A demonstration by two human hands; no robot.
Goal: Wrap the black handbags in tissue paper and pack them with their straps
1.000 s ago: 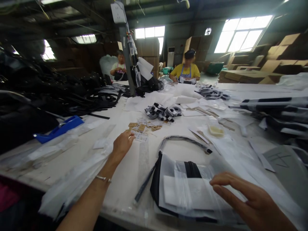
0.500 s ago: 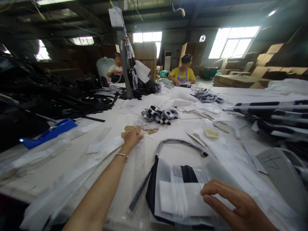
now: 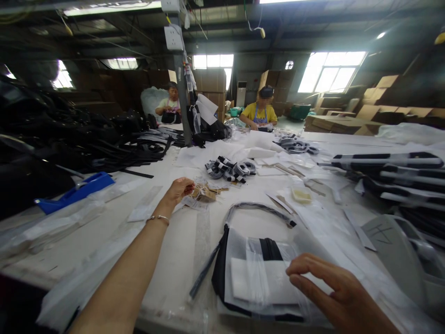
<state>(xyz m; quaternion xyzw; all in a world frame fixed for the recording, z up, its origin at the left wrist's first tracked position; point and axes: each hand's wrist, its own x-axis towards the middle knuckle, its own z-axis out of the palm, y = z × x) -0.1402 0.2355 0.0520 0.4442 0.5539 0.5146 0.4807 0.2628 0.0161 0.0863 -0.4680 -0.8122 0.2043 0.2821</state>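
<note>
My left hand (image 3: 181, 189) is closed in a pinch at the pale strings of some brown cardboard hang tags (image 3: 207, 194). The tags lie or dangle just right of its fingertips, and a white printed label (image 3: 195, 203) shows under them. How many strings are in the pinch, I cannot make out. In front of me a black bag (image 3: 219, 271) lies flat, partly covered with white foam sheet and clear plastic. Its wrapped strap (image 3: 259, 204) arches away at the top. Over the bag's right side my right hand (image 3: 333, 287) hovers with thumb and index finger apart, holding nothing.
Coiled wrapped straps (image 3: 229, 168) lie beyond the tags. A blue tool (image 3: 74, 192) and a heap of black bags (image 3: 62, 134) are at left. At right are wrapped black pieces (image 3: 389, 162) and a grey plastic container (image 3: 392, 246). Two people sit at the far side.
My left hand has drawn back left and slightly up from the tag pile, its fingers now pinching at the strings. The tags have shifted. My right hand stays over the bag.
</note>
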